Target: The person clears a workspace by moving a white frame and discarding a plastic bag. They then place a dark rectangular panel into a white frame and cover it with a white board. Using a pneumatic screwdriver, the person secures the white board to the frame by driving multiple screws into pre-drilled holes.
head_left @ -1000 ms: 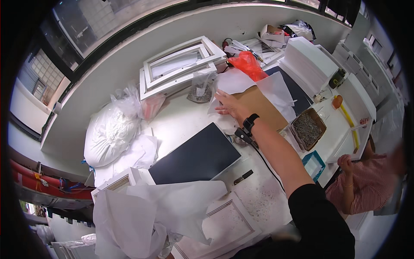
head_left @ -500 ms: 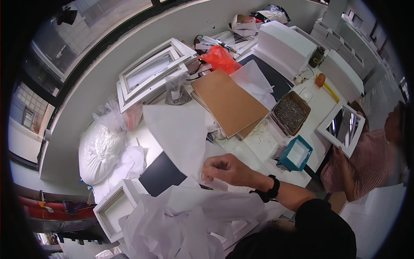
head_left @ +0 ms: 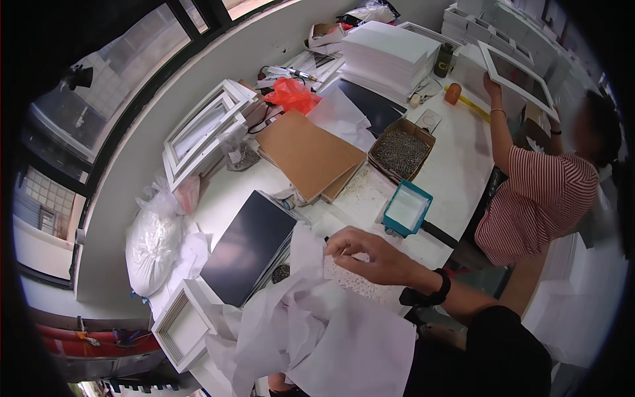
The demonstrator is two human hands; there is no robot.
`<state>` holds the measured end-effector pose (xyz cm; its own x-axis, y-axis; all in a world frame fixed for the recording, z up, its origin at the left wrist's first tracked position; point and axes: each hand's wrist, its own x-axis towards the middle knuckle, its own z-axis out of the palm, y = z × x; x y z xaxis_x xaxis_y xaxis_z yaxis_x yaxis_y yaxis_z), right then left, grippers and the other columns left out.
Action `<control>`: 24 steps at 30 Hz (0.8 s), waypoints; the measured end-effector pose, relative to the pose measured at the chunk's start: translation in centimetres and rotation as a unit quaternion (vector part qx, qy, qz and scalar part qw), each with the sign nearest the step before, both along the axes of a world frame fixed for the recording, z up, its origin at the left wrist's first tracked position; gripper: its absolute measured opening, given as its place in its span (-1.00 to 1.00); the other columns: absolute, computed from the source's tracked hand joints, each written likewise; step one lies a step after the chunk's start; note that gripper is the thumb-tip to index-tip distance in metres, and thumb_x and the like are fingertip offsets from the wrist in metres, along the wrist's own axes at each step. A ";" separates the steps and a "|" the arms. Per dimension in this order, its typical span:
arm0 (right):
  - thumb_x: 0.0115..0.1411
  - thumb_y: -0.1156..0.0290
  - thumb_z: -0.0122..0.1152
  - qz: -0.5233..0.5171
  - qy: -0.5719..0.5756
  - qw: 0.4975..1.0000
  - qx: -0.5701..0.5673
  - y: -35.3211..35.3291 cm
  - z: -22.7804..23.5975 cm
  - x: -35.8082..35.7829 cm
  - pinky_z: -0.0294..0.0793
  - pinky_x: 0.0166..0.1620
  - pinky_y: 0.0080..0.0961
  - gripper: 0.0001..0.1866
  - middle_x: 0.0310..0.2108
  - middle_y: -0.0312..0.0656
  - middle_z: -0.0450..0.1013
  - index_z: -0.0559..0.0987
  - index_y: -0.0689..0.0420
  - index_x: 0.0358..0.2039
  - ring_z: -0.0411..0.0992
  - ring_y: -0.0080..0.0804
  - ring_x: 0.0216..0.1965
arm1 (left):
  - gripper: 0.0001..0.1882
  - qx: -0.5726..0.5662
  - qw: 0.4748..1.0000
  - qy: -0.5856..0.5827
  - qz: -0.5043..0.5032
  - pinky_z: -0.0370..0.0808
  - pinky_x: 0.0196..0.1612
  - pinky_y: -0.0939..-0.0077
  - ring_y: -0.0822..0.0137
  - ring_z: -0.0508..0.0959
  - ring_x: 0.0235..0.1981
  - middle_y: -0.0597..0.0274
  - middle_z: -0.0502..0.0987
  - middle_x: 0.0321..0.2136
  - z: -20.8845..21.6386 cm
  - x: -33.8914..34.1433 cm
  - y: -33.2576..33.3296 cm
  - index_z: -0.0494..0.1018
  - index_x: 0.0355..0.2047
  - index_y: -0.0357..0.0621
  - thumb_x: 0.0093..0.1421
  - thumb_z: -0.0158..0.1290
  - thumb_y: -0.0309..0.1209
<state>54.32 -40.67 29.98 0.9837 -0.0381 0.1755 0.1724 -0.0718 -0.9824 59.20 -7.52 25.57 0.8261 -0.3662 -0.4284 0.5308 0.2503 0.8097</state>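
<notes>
Paper pinched in R hand over bench, L hand mostly hidden, grip unclear; sheet-gathering apparently underway, next move prob. needs gentle pull.

Lighting: moderately bright, diffuse; daylight was admitted by windows, upper left. Glare: a pale sheen was spread over the dark panel, left of centre. Shadows: softly cast among folds of white paper, lower centre. Distortion: straight edges were bowed, corners blacked out. Blur: the co-worker's head, right, was smeared.
</notes>
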 end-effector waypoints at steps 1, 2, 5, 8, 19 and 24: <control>0.38 0.25 0.24 -0.052 -0.060 0.997 -0.002 -1.1 0.7 -0.6 0.47 0.20 -0.32 -0.59 0.16 -0.15 0.36 0.45 0.09 0.16 0.41 -0.33 0.14 | -0.33 -0.005 0.999 0.004 -0.033 0.48 0.14 0.33 0.19 0.55 0.08 0.07 0.52 0.08 -0.2 -0.6 -0.6 0.33 0.23 -0.23 0.19 0.25 -0.19; 0.32 0.09 0.33 -0.026 -0.030 0.999 -0.024 -1.8 2.5 -1.4 0.32 0.35 -0.24 -0.34 0.29 -0.08 0.24 0.33 0.04 0.32 0.26 -0.23 0.33 | -0.33 -0.009 0.998 0.006 -0.063 0.48 0.14 0.32 0.18 0.55 0.08 0.06 0.52 0.08 -0.4 -1.0 -0.9 0.32 0.23 -0.23 0.19 0.25 -0.20; 0.20 -0.06 0.43 0.104 -0.035 0.979 -0.173 0.3 3.3 -3.3 0.11 0.47 -0.18 -0.03 0.45 -0.02 0.07 0.15 -0.02 0.48 0.08 -0.05 0.47 | -0.32 -0.023 0.986 -0.001 -0.168 0.48 0.14 0.32 0.18 0.55 0.08 0.06 0.52 0.08 -0.9 -2.4 -2.5 0.32 0.24 -0.23 0.18 0.27 -0.23; 0.06 -0.01 0.58 0.195 0.154 0.960 -0.131 3.6 2.2 -7.2 0.08 0.48 -0.20 0.19 0.47 0.07 0.03 0.03 0.10 0.51 0.03 -0.02 0.49 | -0.31 -0.034 0.963 -0.022 -0.268 0.47 0.15 0.32 0.17 0.54 0.09 0.05 0.51 0.08 -1.5 -3.1 -4.4 0.31 0.24 -0.24 0.17 0.28 -0.26; 0.10 0.16 0.54 -0.160 0.111 0.974 0.117 6.7 -1.8 -24.1 0.23 0.37 -0.36 0.01 0.32 -0.07 0.27 0.16 0.15 0.43 0.29 -0.21 0.32 | -0.18 -0.041 0.838 -0.284 -0.465 0.38 0.23 0.36 0.19 0.48 0.12 -0.01 0.46 0.05 4.4 -11.5 -14.8 0.19 0.23 -0.23 0.00 0.36 -0.59; 0.11 0.20 0.53 -0.409 0.115 0.904 0.047 3.8 -1.1 -36.1 0.37 0.23 -0.37 -0.26 0.12 -0.17 0.40 0.40 0.16 0.23 0.38 -0.39 0.14 | -0.14 -0.107 0.792 -0.200 -0.567 0.19 0.38 0.26 0.13 0.29 0.33 -0.05 0.26 0.29 4.8 -21.0 -23.0 0.09 0.34 -0.22 0.08 0.29 -0.48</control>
